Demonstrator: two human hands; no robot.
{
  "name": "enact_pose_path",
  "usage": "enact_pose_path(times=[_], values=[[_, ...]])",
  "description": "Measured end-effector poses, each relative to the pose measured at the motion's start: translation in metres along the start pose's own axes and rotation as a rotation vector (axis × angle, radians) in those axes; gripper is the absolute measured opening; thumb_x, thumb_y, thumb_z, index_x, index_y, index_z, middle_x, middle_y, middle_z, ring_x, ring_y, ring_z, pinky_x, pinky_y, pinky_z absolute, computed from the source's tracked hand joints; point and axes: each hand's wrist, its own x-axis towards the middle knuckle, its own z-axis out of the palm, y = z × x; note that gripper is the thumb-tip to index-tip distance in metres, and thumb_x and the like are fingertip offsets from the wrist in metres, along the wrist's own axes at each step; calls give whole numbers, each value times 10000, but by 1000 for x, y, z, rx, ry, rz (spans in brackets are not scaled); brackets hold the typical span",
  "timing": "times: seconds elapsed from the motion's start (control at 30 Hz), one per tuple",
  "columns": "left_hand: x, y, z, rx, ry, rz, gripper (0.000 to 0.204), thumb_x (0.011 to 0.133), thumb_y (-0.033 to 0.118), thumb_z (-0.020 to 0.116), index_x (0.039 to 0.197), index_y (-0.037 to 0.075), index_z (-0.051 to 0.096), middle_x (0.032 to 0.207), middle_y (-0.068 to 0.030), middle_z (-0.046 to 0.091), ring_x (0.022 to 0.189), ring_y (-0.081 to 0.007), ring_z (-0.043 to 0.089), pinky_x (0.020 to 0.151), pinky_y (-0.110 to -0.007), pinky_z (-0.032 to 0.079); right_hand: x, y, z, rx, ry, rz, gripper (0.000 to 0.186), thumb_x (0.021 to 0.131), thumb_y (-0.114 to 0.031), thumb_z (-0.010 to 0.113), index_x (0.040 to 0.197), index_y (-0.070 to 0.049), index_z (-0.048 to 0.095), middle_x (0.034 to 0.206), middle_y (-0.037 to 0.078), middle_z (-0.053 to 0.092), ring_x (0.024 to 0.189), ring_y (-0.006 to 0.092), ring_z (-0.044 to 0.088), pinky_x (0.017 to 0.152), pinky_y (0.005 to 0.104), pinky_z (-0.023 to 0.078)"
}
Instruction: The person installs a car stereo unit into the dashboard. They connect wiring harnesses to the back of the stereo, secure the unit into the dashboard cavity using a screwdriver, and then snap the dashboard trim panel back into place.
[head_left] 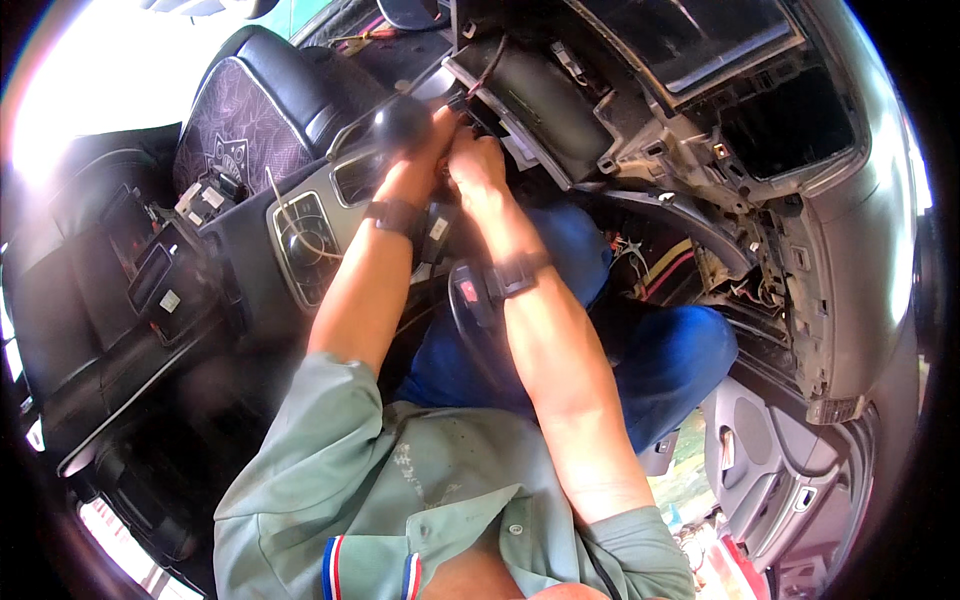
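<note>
Both my arms reach forward into the opened dashboard of a car, and my hands are close together beside the gear lever. My left hand (428,150) is closed, its fingertips by a small dark part at the lower edge of the opening. Against it, my right hand (476,163) is curled, its fingers bent inward. What they grip, if anything, is hidden. The dark round gear knob (402,122) stands just left of my left hand. A dark box-like unit (535,110) with a wire over it lies right beyond my right hand.
The stripped dashboard frame (690,150) runs along the right, with loose wires (640,262) below it. To the left are the centre console (308,245) with a pale cable and a black seat (90,270) carrying removed switch panels (160,280). An open door (775,460) is lower right.
</note>
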Motion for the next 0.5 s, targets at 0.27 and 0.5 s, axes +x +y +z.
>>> enact_pose_path(times=[0.27,0.5], values=[[-33,23,10,-103,-4,-131,227,918,327,618,918,100,624,763,-40,632,621,-169,572,546,-305,473,-12,-18,-15,451,-7,195,452,889,-351,509,751,59,641,669,146,630,556,211,589,471,349,431],[-47,27,18,-297,-114,-161,156,933,281,584,956,138,643,760,-33,648,600,-137,590,525,-285,489,-24,-31,-27,553,24,220,416,881,-350,532,761,41,607,648,129,615,500,186,556,416,323,417]])
